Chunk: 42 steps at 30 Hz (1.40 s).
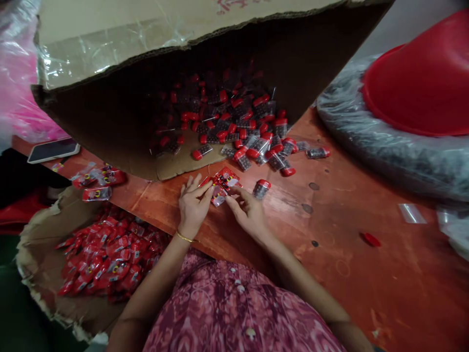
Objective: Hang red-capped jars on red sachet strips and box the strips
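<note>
Small red printed packets with yellow and black figures lie in front of me on the table. My left hand, with a gold bangle at its wrist, pinches one by the edge between thumb and forefinger. From the other side my right hand has its thumb and fingers closed on the same packet. Just beyond my right fingers lies a dark dotted container with a red cap. Many similar wrapped containers spill from the mouth of a large cardboard box.
Below left, a torn-edged carton holds a heap of finished-looking red packs. A phone and loose packets lie left. At right are a red tub, a plastic-wrapped bundle and a red cap.
</note>
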Each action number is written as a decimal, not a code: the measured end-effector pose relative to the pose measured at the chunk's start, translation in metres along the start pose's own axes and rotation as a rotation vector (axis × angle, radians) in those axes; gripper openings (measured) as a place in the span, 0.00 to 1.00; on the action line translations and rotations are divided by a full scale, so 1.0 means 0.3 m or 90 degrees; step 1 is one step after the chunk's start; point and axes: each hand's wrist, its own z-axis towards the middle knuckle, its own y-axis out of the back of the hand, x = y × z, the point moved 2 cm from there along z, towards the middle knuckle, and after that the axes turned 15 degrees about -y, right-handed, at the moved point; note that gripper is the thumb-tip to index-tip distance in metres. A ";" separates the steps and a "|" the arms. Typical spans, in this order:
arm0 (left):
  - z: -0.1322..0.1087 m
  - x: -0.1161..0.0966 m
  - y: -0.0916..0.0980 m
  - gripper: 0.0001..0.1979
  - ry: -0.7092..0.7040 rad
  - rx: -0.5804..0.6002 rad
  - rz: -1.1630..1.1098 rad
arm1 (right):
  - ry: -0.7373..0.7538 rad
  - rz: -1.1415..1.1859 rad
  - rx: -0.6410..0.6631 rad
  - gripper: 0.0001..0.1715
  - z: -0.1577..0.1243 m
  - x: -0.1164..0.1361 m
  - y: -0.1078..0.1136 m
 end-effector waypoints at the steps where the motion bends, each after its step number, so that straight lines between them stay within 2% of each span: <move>1: 0.004 -0.014 0.005 0.12 -0.008 0.000 -0.008 | -0.032 0.048 0.027 0.18 0.015 0.007 -0.018; 4: 0.009 -0.051 0.014 0.12 -0.014 -0.007 -0.039 | -0.061 0.189 0.068 0.18 0.048 0.025 -0.058; 7: -0.004 -0.061 0.014 0.21 0.081 -0.045 -0.136 | -0.069 0.262 0.047 0.21 0.052 0.027 -0.063; 12: -0.057 -0.084 -0.044 0.18 0.280 0.016 -0.525 | -0.073 0.251 -0.017 0.24 0.020 0.002 -0.045; 14: -0.073 -0.107 -0.063 0.18 0.337 -0.018 -0.624 | -0.072 0.243 -0.031 0.24 0.011 -0.004 -0.046; 17: -0.079 -0.133 -0.073 0.18 0.426 -0.089 -0.675 | -0.062 0.235 -0.036 0.22 0.003 -0.006 -0.054; 21: -0.051 -0.149 -0.066 0.20 0.480 -0.097 -0.712 | -0.055 0.223 -0.005 0.22 -0.007 -0.004 -0.057; 23: -0.033 -0.149 -0.057 0.20 0.474 -0.093 -0.713 | -0.064 0.183 0.011 0.24 -0.014 -0.006 -0.038; 25: -0.017 -0.147 -0.049 0.20 0.472 -0.095 -0.704 | -0.059 0.096 -0.016 0.25 -0.016 -0.012 0.003; 28: -0.001 -0.145 -0.041 0.20 0.481 -0.105 -0.698 | -0.063 -0.128 -0.151 0.25 -0.002 -0.038 0.088; 31: 0.004 -0.150 -0.046 0.21 0.511 -0.104 -0.715 | -0.144 -0.361 -0.260 0.30 0.023 -0.088 0.148; 34: 0.001 -0.153 -0.056 0.21 0.538 -0.093 -0.719 | -0.167 -0.479 -0.265 0.29 0.033 -0.132 0.161; 38: -0.004 -0.139 -0.058 0.21 0.546 -0.093 -0.713 | -0.100 -0.517 -0.272 0.30 0.019 -0.151 0.157; 42: -0.005 -0.122 -0.052 0.19 0.563 -0.082 -0.741 | -0.039 -0.534 -0.192 0.22 0.025 -0.163 0.164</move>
